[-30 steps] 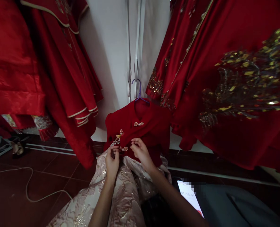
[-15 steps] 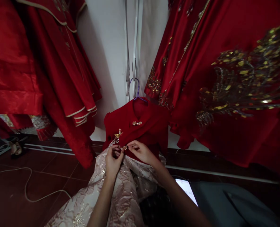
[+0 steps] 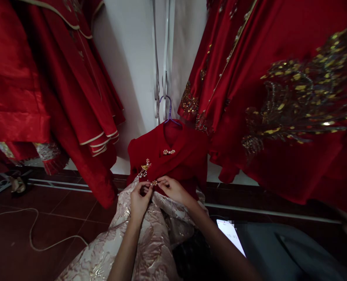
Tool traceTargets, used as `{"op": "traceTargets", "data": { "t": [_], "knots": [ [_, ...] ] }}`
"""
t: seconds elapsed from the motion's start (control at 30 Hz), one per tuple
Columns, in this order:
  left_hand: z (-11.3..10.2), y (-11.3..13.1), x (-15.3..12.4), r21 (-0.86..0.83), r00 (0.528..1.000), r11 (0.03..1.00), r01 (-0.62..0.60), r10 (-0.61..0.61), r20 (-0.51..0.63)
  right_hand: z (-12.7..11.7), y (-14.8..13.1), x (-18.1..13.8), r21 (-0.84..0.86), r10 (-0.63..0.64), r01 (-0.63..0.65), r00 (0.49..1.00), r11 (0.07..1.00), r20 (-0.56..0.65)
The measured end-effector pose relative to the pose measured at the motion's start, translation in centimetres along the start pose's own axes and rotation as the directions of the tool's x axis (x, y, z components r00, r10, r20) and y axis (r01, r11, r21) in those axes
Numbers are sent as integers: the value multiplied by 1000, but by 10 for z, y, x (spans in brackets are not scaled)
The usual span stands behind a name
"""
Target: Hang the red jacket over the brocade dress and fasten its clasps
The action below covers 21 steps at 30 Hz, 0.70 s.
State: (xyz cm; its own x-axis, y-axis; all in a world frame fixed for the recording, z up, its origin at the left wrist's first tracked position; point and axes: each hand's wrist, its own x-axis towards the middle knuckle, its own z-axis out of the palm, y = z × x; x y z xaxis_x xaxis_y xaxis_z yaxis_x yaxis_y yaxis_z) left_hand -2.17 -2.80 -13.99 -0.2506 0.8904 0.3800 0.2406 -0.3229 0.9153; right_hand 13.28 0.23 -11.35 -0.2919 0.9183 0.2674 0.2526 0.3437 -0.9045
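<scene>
A red dress with a crossed front and a shiny pale patterned skirt hangs in front of me. At its waist sits a small beaded clasp. My left hand pinches the clasp's left end between thumb and fingers. From the other side, my right hand closes thumb and forefinger at the right end. Part of the clasp is hidden by my fingertips. Above it are a gold-and-pearl brooch and another beaded clasp near the neckline.
The dress's purple hanger hooks onto a white metal rack. Red garments hang at left, and a sequined red garment at right. A lit phone lies at lower right. A pale cable crosses the tiled floor.
My fingers have shifted slightly at the waist clasp, and more of its right part shows between them. The whole view has moved a little; the dress hangs as before.
</scene>
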Motion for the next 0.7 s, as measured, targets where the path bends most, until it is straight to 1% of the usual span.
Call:
{"op": "traceTargets", "data": {
  "t": [0.2, 0.33, 0.43, 0.5, 0.57, 0.7],
  "knots": [
    [0, -2, 0, 15, 998, 998, -64, 64, -19, -1, -1, -1, -5, -24, 24, 1000, 1000, 10],
    [0, -2, 0, 5, 997, 998, -70, 70, -19, -3, -3, 0, -3, -11, 11, 1000, 1000, 24],
    [-1, -2, 0, -27, 996, 997, -76, 75, -42, -2, -5, 1, 11, -12, 12, 1000, 1000, 29],
    [-1, -2, 0, -44, 996, 997, -69, 66, -57, -1, -6, 1, 21, -28, 27, 999, 999, 30],
    [0, -1, 0, -52, 998, 998, -37, 35, -46, -1, -6, 1, 9, -30, 30, 999, 1000, 30],
    [0, 6, -1, -97, 999, 995, 8, -12, -32, -1, -7, 1, -26, 4, -3, 999, 1000, 40]
  ]
}}
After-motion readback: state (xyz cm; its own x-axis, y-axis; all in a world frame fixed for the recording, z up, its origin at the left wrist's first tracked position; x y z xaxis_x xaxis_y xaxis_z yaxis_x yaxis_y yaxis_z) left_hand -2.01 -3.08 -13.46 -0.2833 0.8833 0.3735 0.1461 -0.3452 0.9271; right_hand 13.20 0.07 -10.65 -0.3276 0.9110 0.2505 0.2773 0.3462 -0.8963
